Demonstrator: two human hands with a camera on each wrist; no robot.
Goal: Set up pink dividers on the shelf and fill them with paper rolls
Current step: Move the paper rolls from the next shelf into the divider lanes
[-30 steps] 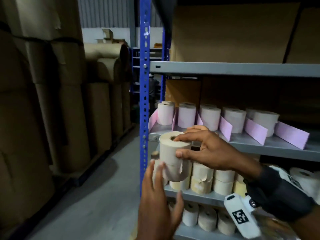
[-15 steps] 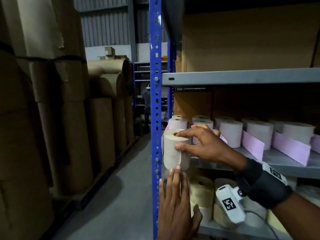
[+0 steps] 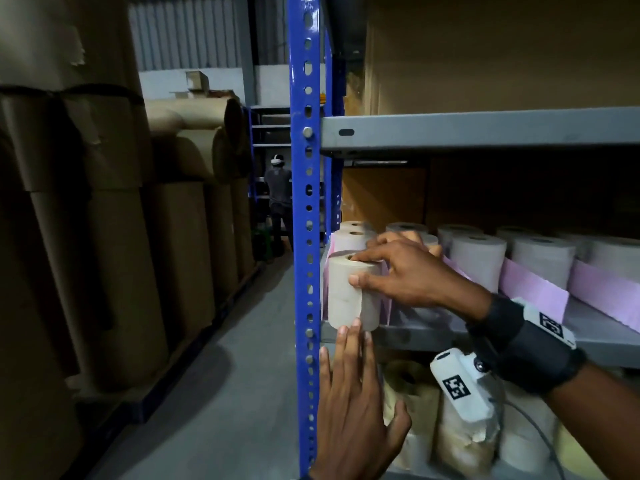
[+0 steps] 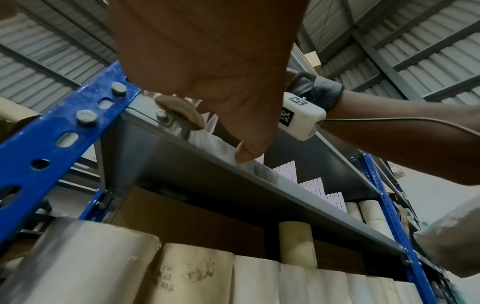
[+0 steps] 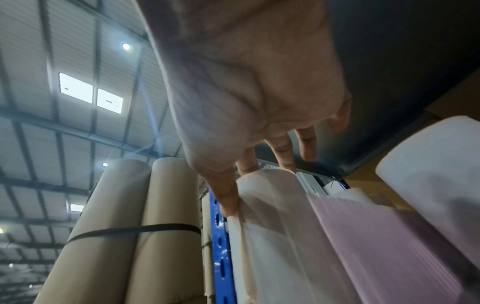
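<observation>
Paper roll upright at front-left corner of shelf, beside blue post, pinched top-and-side by right hand for steering between pink dividers; left hand flat, fingertips under base, likely for support.

Tall brown cardboard rolls line the aisle; a person stands beyond.

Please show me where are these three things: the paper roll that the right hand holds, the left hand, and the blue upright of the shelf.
paper roll (image 3: 346, 296): head view, on its side wall.
left hand (image 3: 353, 403): head view, on the back of the hand.
blue upright (image 3: 306, 202): head view, on its front face.
</observation>
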